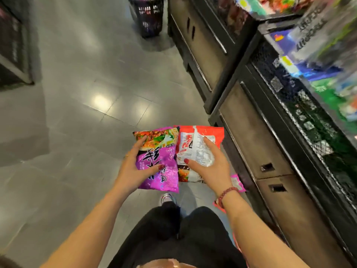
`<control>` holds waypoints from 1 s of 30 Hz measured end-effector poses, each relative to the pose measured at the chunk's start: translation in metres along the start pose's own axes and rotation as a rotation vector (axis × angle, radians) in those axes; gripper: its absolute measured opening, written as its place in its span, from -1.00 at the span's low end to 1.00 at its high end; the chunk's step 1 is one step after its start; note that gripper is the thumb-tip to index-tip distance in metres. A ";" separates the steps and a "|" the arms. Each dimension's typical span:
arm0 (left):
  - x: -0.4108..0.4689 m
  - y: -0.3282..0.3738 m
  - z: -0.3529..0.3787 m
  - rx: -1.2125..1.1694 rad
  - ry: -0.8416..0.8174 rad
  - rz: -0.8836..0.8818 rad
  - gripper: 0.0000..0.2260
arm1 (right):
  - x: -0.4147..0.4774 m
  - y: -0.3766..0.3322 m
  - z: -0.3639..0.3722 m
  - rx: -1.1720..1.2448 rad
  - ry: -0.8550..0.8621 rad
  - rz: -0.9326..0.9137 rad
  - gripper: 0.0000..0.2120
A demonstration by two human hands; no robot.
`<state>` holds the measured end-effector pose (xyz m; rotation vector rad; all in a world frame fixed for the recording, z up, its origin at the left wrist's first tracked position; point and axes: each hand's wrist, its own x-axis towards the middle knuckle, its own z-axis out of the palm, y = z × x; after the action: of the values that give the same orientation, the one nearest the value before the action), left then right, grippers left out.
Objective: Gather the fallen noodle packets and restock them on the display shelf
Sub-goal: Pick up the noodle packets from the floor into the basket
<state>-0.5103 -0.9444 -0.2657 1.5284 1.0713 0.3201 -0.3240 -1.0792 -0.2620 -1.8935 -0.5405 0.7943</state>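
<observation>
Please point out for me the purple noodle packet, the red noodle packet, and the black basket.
purple noodle packet [157, 167]: head view, middle of its printed front.
red noodle packet [200, 141]: head view, upper white panel.
black basket [147, 15]: head view, its perforated side wall.

Bright, even overhead light; two soft white glare spots sit on the glossy grey floor [100, 102]; the display shelf [316, 78] at right is heavily smeared with blur; wide-angle bending curves the edges; shadows faint.
</observation>
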 end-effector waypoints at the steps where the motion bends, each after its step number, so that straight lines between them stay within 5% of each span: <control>1: 0.008 0.003 -0.008 -0.014 0.032 0.000 -0.21 | 0.012 -0.010 0.008 -0.005 -0.013 -0.013 -0.26; 15: 0.204 0.053 -0.111 -0.055 0.343 0.014 -0.24 | 0.240 -0.137 0.117 -0.056 -0.236 -0.182 -0.29; 30: 0.472 0.134 -0.231 -0.060 0.344 -0.031 -0.17 | 0.513 -0.271 0.211 -0.110 -0.356 -0.208 -0.23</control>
<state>-0.3620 -0.4233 -0.2502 1.4323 1.3394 0.6042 -0.1317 -0.4929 -0.2329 -1.7655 -1.0031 0.9849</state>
